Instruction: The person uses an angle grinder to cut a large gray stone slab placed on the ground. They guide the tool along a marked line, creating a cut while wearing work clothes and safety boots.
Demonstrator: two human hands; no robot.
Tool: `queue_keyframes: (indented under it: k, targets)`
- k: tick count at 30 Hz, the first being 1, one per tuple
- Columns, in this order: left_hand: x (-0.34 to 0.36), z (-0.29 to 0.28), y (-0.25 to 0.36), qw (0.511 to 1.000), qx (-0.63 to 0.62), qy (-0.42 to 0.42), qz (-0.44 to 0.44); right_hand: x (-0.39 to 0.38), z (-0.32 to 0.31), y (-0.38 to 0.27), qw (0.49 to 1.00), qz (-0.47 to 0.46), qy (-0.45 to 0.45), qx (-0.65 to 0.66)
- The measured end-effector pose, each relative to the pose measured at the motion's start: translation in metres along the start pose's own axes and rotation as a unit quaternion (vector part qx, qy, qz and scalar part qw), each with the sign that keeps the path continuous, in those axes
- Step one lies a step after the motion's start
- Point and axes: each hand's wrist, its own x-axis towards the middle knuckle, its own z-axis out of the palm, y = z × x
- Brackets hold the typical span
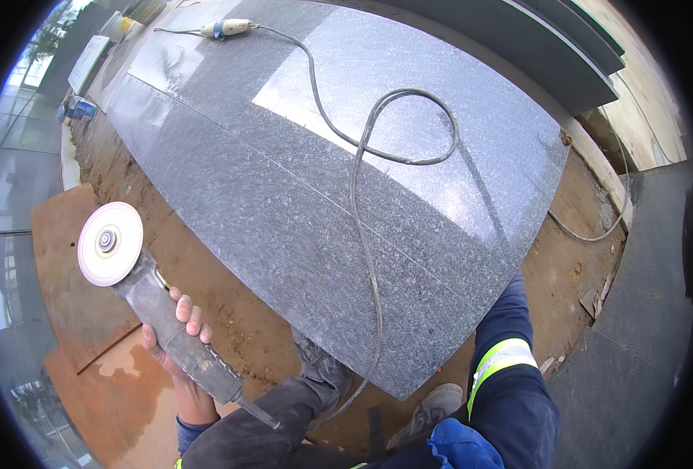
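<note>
My left hand (193, 319) is closed around the body of a grey, dusty angle grinder (176, 336), held up beside the left edge of the stone slab. A pale round disc (112, 244) faces upward on the grinder's head; whether it spins I cannot tell. The speckled grey stone slab (284, 227) lies in front of me, its near corner close to my legs. My right sleeve (506, 375), dark blue with a reflective band, reaches down behind the slab's right edge, which hides my right hand.
A grey cable (366, 234) loops over the slab, and a plug connector (227, 29) rests at its far end. Dark panels (557, 47) stand at the back right. Brown boards (80, 273) lie on the dirt at left, beside a glass wall (10, 195). My shoe (436, 406) is below the slab.
</note>
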Motion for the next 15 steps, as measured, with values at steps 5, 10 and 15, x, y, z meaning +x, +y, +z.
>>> queue_keyframes:
  k: [5, 10, 15]
  targets:
    - [0.004, -0.005, 0.007, 1.0, -0.001, 0.022, -0.004, 0.01, -0.001, 0.005, 1.0, -0.006, -0.012, -0.008]
    - [0.002, -0.003, 0.007, 0.999, 0.006, 0.049, -0.002, 0.015, -0.001, 0.006, 0.999, -0.018, -0.025, -0.028]
    - [-0.001, 0.006, -0.004, 0.997, 0.032, 0.063, -0.017, 0.02, -0.015, 0.009, 0.998, -0.046, -0.034, -0.037]
